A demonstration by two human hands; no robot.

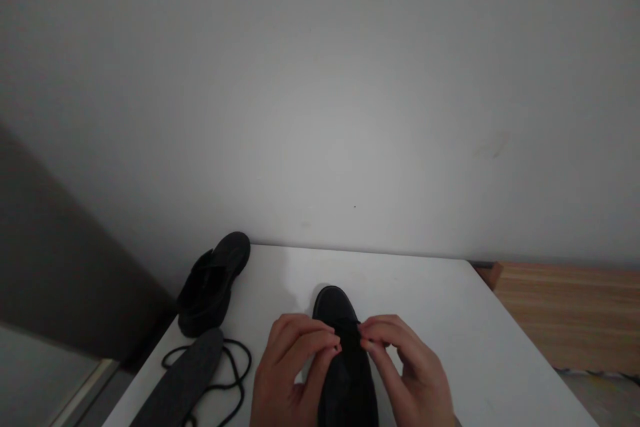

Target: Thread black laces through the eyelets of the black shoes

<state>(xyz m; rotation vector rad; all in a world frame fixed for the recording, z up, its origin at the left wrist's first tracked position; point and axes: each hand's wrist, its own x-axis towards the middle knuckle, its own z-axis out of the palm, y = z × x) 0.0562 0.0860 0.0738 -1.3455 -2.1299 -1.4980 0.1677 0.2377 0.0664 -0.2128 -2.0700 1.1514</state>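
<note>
A black shoe (333, 305) lies on the white table with its toe toward the wall. Over its upper, my left hand (299, 360) is closed in a pinch from the left side. A small dark bit shows between those fingertips, too small to name. On the shoe's right side my right hand (407, 360) pinches what looks like a thin black shoelace (354, 321) at the shoe's edge. Most of the lacing area is dark and hard to make out. The rear of the shoe runs out of the frame at the bottom.
A second black shoe (205, 290) rests at the table's far left corner. Nearer lie a dark grey insole (183, 380) and a loose black shoelace (243, 377). The white table (425, 287) meets a pale wall (320, 113). Wood-grain boards (575, 313) are at the right.
</note>
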